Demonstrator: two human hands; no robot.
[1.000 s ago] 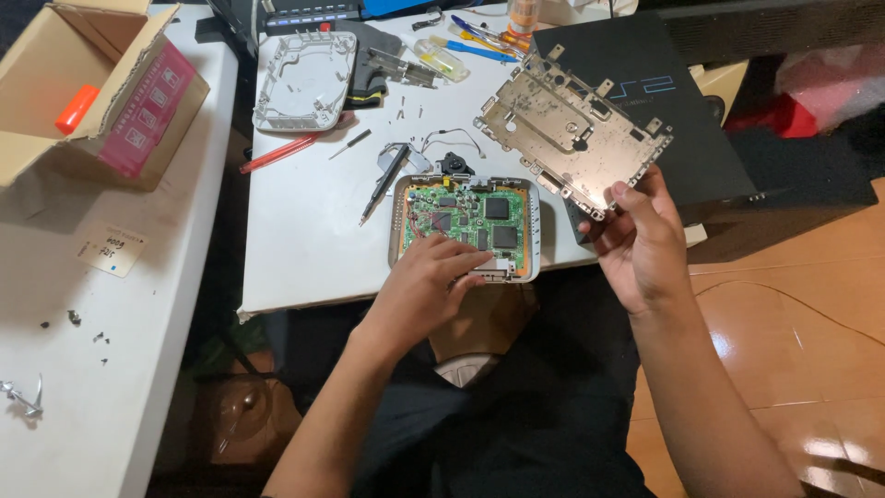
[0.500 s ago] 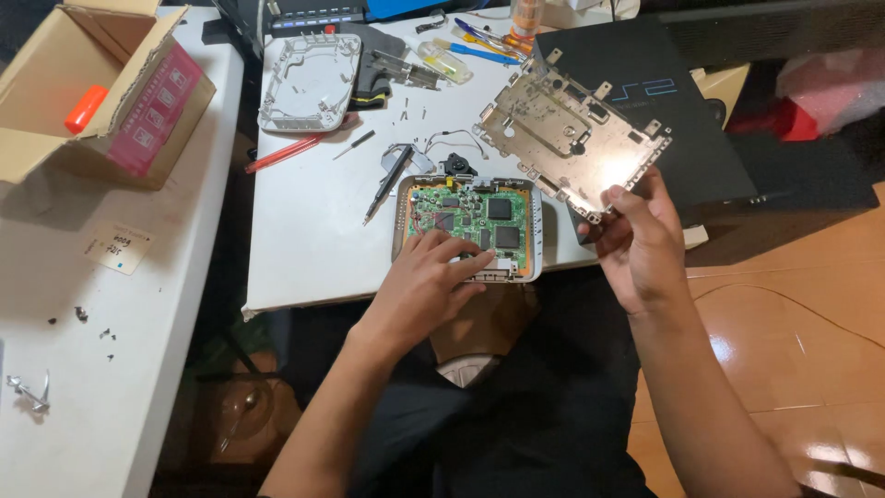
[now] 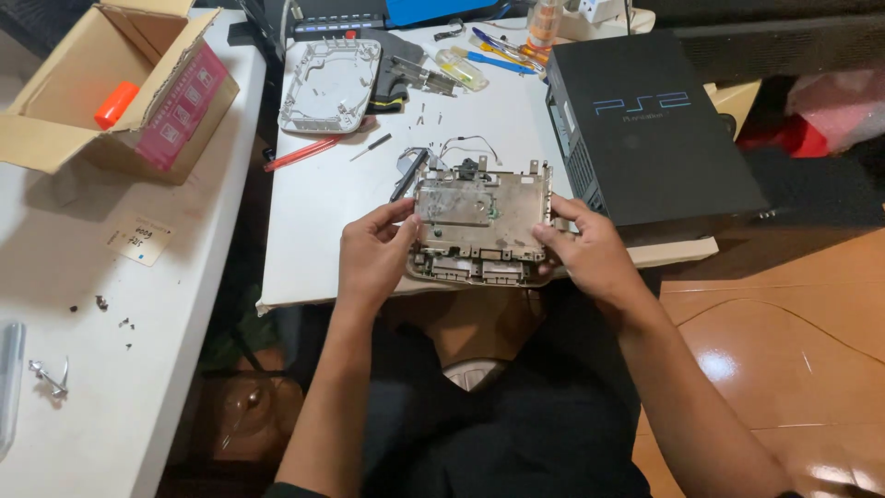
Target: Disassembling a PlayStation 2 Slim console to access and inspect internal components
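A grey metal shield plate (image 3: 479, 210) lies flat on top of the opened console base (image 3: 475, 269) at the near edge of the white table (image 3: 313, 203). It covers the green circuit board, which is hidden beneath it. My left hand (image 3: 373, 254) grips the left edge of the plate and base. My right hand (image 3: 585, 251) holds the right edge, thumb on the plate's top. Thin wires (image 3: 466, 146) lead away behind the assembly.
A black game console (image 3: 650, 124) lies to the right. A grey plastic cover (image 3: 330, 85), a red pen (image 3: 301, 153), a screwdriver (image 3: 408, 172), tools and a bottle sit farther back. An open cardboard box (image 3: 120, 88) and loose screws (image 3: 115, 314) rest on the left table.
My right hand has brought the metal shield plate down from the air and laid it over the circuit board. My left hand has shifted from the board's top to its left edge.
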